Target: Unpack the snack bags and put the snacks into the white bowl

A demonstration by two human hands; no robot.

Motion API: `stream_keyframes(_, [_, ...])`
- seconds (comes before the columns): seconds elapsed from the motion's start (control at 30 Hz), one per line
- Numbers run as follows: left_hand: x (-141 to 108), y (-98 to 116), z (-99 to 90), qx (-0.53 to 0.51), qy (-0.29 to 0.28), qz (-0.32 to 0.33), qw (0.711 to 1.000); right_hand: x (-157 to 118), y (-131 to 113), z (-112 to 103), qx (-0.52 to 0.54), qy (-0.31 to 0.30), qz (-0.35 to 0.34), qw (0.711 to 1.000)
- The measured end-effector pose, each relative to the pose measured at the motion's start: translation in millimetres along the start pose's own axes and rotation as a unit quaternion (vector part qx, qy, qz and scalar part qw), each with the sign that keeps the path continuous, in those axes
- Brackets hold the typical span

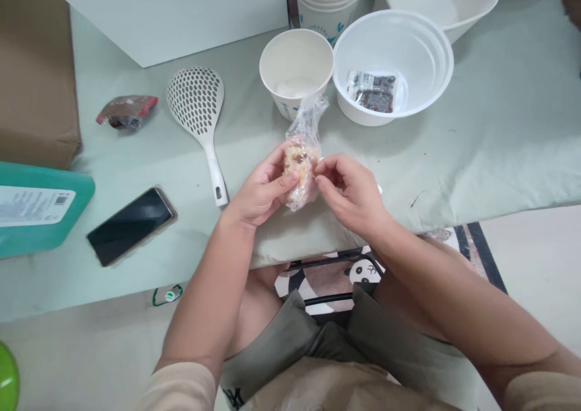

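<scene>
My left hand [267, 190] is closed around a pale, lumpy food piece with brown bits [297, 166] in clear plastic wrap. The loose end of the wrap [311, 111] stands up in front of a paper cup [295, 60]. My right hand [349, 190] is beside it, with thumb and forefinger pinched at the right edge of the wrap. The exact spot between those fingertips is small and partly hidden. To the right of the cup, a white plastic bowl [436, 66] holds small dark-printed packets [372, 90].
A white skimmer [195, 99], a brown packet with red ends [127, 111] and a phone [131, 226] lie on the left. Stacked paper cups [329, 11] and a large white container [476, 2] stand behind. A green box [45, 217] is at the far left.
</scene>
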State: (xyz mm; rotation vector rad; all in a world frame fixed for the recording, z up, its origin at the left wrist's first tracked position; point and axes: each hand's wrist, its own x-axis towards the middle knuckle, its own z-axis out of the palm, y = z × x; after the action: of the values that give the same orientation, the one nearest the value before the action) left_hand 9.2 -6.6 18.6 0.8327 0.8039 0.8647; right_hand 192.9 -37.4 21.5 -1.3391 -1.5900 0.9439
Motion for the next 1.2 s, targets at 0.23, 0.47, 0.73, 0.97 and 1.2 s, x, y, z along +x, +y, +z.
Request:
stream_keyframes(0.23, [0, 2, -0.2, 0.006, 0.000, 0.003, 1.000, -2, 1, 0, 0.055, -0.065, 0.051, 0.995])
stream_keyframes(0.47, [3, 1, -1.9, -0.015, 0.035, 0.013, 0.999, -4, 1, 0, 0.029, -0.057, 0.018, 0.998])
stream_keyframes(0.73, [10, 0, -4.7, -0.042, 0.120, 0.050, 0.991, -10, -1, 1, -0.047, 0.032, -0.200, 0.978])
stream_keyframes(0.97, [11, 1, -5.9, -0.071, 0.161, 0.082, 0.981, -13, 4, 1, -0.134, 0.060, -0.357, 0.922])
stream_keyframes(1.2, [9, -1, -6.7, -0.065, 0.134, 0.077, 0.986, -8, 4, 0, -0.051, -0.046, -0.249, 0.966])
